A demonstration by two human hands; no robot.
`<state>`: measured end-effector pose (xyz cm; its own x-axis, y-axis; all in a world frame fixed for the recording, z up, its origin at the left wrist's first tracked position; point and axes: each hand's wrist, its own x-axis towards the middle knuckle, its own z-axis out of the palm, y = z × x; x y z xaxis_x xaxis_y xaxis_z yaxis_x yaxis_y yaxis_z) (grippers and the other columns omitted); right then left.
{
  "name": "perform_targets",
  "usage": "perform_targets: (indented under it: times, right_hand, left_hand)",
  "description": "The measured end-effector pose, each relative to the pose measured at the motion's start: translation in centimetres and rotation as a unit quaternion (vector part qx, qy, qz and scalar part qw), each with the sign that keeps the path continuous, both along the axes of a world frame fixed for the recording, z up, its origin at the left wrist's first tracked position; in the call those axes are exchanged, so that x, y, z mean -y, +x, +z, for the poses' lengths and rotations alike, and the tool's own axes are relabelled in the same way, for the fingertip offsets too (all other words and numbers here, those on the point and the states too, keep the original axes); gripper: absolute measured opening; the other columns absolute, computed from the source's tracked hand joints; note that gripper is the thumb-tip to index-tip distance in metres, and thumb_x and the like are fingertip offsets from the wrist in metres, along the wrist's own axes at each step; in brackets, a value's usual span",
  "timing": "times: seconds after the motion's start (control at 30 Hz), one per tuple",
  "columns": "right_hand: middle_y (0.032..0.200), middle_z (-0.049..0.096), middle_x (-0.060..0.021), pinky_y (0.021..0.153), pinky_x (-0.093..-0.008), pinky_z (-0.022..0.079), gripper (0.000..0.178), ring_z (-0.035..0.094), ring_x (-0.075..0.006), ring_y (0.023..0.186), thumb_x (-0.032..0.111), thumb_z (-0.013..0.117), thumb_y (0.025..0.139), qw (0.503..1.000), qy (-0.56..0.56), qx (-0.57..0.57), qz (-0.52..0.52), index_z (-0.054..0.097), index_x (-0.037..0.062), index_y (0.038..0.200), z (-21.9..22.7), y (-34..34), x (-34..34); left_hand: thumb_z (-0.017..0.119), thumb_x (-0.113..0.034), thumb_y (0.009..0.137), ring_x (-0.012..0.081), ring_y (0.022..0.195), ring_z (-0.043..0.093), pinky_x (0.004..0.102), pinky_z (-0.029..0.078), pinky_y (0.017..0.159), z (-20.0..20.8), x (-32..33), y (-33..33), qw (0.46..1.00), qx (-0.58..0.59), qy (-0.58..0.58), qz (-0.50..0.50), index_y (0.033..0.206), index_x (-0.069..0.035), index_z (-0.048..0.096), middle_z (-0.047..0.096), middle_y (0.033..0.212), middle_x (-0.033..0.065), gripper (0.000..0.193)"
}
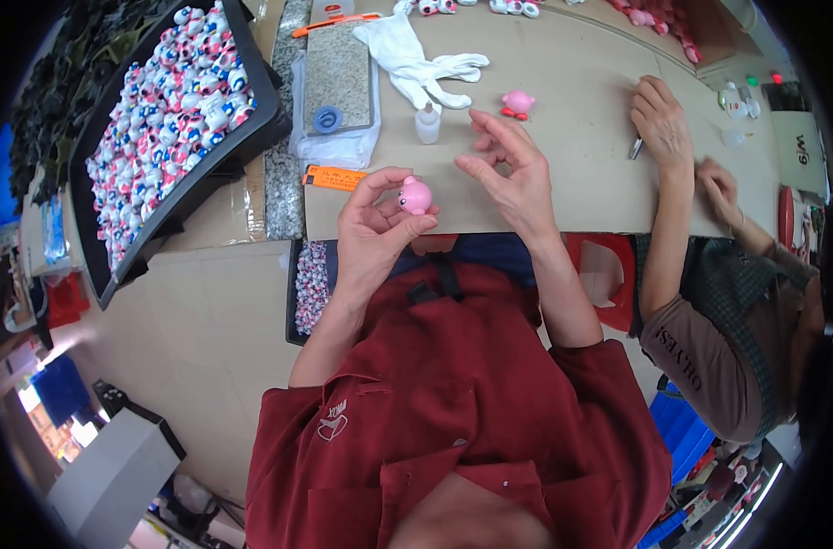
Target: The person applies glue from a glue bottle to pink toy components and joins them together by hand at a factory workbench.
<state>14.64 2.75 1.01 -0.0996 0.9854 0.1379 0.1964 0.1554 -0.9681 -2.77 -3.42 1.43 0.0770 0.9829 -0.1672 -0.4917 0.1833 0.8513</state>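
I am holding the small pink figure (416,196) in my left hand (366,224), above the near edge of the table (590,197). For handling it well, I think I should be pressing only lightly, leaving its round surface uncovered and its little face free from rubbing. My left thumb and fingers are closing around it, parted just by its body, with the thumb supporting from the near side. My right hand (517,178) is grasping nothing; its thumb is standing well apart from the loosely bent fingers. A white bottle (427,125) is standing between my hands and the table's far edge, and a second pink figure (518,101) is resting beyond my right fingertips.
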Motion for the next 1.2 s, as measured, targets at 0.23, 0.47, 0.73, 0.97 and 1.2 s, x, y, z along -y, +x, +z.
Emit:
perform_targets:
  times: [0.23,0.47,0.73,0.97,1.2]
  right_hand:
    - [0.106,0.057,-0.0099,0.070,-0.0294,0.045,0.054,0.055,-0.0198,0.089,0.015,0.074,0.068,0.993,0.068,0.097,0.007,0.055,0.0033,0.117,0.2,-2.7,-2.1]
    - [0.098,0.061,-0.0111,0.075,-0.0298,0.046,0.041,0.057,-0.0193,0.091,0.012,0.067,0.076,0.979,0.136,0.149,0.018,0.054,-0.0003,0.112,-0.3,-1.9,-2.1]
    - [0.100,0.062,-0.0089,0.078,-0.0250,0.043,0.030,0.057,-0.0114,0.089,0.008,0.053,0.087,0.992,0.068,-0.037,-0.103,0.049,-0.0009,0.115,0.8,1.7,-0.6]
    - [0.100,0.061,-0.0094,0.076,-0.0229,0.044,0.033,0.056,-0.0112,0.087,0.007,0.056,0.086,0.989,0.082,-0.042,-0.112,0.047,-0.0003,0.117,2.9,3.1,0.6]
    - [0.091,0.060,-0.0079,0.068,-0.0232,0.045,0.031,0.055,-0.0113,0.077,0.006,0.063,0.080,0.998,-0.019,-0.012,-0.064,0.054,-0.0012,0.108,3.2,2.0,5.3]
  left_hand:
    - [0.070,0.009,0.069,0.0156,0.091,0.059,0.0272,0.052,0.077,-0.9,-0.4,0.0,0.988,-0.143,0.062,0.003,0.110,0.000,0.048,0.056,0.104,0.0086,0.047]
    - [0.069,0.010,0.070,0.0168,0.091,0.059,0.0271,0.052,0.078,-0.5,-1.1,0.7,0.997,-0.081,0.018,0.004,0.113,0.001,0.049,0.055,0.106,0.0097,0.048]
    - [0.063,0.011,0.075,0.0152,0.090,0.060,0.0257,0.051,0.080,-0.9,-1.0,0.6,0.996,-0.082,-0.028,-0.016,0.123,0.000,0.044,0.056,0.106,0.0105,0.053]
    - [0.065,0.012,0.073,0.0132,0.089,0.060,0.0235,0.051,0.078,-1.6,-1.6,1.0,0.997,-0.080,0.008,0.011,0.118,0.001,0.049,0.054,0.104,0.0074,0.048]
    - [0.067,0.009,0.073,0.0166,0.092,0.060,0.0273,0.050,0.081,-1.9,-1.6,1.5,0.988,-0.131,0.075,0.026,0.117,0.004,0.050,0.059,0.102,0.0112,0.047]
